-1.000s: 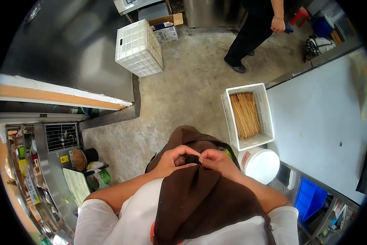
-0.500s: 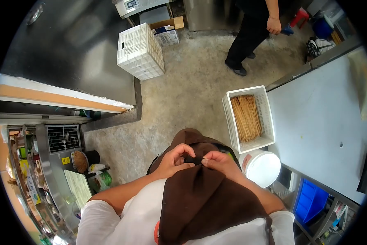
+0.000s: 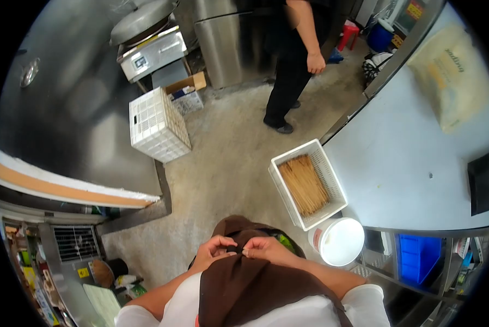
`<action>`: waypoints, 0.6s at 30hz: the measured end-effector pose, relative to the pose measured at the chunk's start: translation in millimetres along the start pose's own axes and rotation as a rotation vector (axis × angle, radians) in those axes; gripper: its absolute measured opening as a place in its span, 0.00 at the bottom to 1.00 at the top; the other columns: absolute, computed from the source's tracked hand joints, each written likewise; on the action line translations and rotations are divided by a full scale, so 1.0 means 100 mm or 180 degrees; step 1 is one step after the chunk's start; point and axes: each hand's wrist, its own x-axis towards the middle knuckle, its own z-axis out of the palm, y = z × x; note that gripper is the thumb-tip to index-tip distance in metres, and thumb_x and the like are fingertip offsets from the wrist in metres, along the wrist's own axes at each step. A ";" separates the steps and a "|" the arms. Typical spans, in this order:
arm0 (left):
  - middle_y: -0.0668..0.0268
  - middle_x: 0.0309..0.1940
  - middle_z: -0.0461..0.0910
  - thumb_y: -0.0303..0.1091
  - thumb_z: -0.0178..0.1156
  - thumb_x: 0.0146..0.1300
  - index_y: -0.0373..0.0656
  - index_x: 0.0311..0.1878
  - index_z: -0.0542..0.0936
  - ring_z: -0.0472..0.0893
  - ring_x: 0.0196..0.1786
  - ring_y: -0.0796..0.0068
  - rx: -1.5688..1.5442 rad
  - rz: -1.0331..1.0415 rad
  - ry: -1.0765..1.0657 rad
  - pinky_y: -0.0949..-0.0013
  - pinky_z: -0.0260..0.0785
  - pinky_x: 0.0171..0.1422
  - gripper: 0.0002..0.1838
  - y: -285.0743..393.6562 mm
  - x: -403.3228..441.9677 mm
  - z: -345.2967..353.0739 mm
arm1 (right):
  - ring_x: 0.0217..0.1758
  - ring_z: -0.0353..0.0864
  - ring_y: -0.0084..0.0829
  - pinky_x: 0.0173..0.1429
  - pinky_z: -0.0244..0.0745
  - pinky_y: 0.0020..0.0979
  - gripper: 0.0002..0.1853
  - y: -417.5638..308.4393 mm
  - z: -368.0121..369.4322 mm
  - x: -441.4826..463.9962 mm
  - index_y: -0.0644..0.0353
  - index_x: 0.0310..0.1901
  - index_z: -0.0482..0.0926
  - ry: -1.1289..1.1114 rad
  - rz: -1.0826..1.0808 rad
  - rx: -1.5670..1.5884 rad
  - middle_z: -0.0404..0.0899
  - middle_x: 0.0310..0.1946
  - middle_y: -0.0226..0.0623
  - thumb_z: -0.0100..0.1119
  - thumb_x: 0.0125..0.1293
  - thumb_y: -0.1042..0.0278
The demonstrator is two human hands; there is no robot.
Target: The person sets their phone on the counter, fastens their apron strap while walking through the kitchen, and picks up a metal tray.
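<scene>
Brown apron [image 3: 255, 289], white sleeves [image 3: 365, 305], tan sticks [image 3: 304, 185], blue bin [image 3: 417, 256]

My right hand [image 3: 265, 250] pinches my brown apron [image 3: 252, 291], and my left hand [image 3: 212, 252] curls just beside it, its grip unclear. Along the left edge of the table [image 3: 389, 171] stands a white crate [image 3: 326, 173] holding thin sticks [image 3: 304, 186]; at the table's near left corner, a white bucket [image 3: 342, 242].

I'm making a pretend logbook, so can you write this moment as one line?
left hand: curled by apron | right hand: pinching apron | basket: holds sticks | bucket: beside basket | person: standing ahead
</scene>
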 end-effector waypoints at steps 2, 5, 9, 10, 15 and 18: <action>0.66 0.43 0.70 0.21 0.59 0.52 0.36 0.42 0.75 0.73 0.41 0.83 0.0009 0.0079 -0.0129 0.79 0.65 0.45 0.12 0.05 0.01 0.02 | 0.33 0.70 0.13 0.39 0.65 0.17 0.06 0.06 0.00 0.00 0.61 0.33 0.75 0.0010 -0.0065 -0.0047 0.75 0.28 0.24 0.56 0.58 0.69; 0.70 0.41 0.70 0.23 0.61 0.51 0.43 0.45 0.78 0.69 0.37 0.86 0.0792 0.0349 -0.0292 0.83 0.59 0.39 0.15 -0.05 0.06 -0.07 | 0.33 0.69 0.13 0.38 0.65 0.17 0.06 0.12 -0.02 0.00 0.61 0.33 0.75 0.0027 -0.0113 -0.0119 0.75 0.28 0.23 0.55 0.58 0.68; 0.72 0.40 0.69 0.24 0.61 0.50 0.47 0.45 0.78 0.67 0.35 0.86 0.1186 0.0244 -0.0255 0.84 0.57 0.37 0.16 0.13 0.00 0.02 | 0.37 0.68 0.14 0.45 0.63 0.18 0.05 0.04 0.01 -0.04 0.62 0.33 0.74 -0.0004 0.0039 -0.0279 0.72 0.30 0.23 0.53 0.60 0.69; 0.73 0.40 0.70 0.25 0.61 0.50 0.47 0.46 0.78 0.67 0.35 0.86 0.1273 0.0206 -0.0239 0.84 0.57 0.37 0.17 0.14 -0.01 0.03 | 0.37 0.68 0.14 0.45 0.62 0.18 0.06 0.09 0.00 -0.02 0.62 0.33 0.73 -0.0027 -0.0008 -0.0306 0.72 0.30 0.23 0.53 0.59 0.68; 0.69 0.34 0.75 0.22 0.60 0.51 0.38 0.41 0.75 0.73 0.35 0.83 0.0268 -0.0538 0.0229 0.81 0.66 0.41 0.12 0.10 -0.01 0.05 | 0.38 0.69 0.13 0.45 0.62 0.17 0.07 0.18 0.00 0.01 0.62 0.34 0.74 0.0006 -0.0155 -0.0255 0.73 0.30 0.22 0.54 0.59 0.68; 0.67 0.32 0.76 0.21 0.60 0.51 0.37 0.38 0.72 0.76 0.36 0.81 0.0164 -0.0331 0.0079 0.79 0.68 0.43 0.11 -0.10 0.03 -0.12 | 0.38 0.68 0.13 0.45 0.62 0.17 0.07 0.15 0.02 -0.01 0.61 0.33 0.75 0.0054 -0.0240 -0.0309 0.74 0.30 0.21 0.55 0.59 0.66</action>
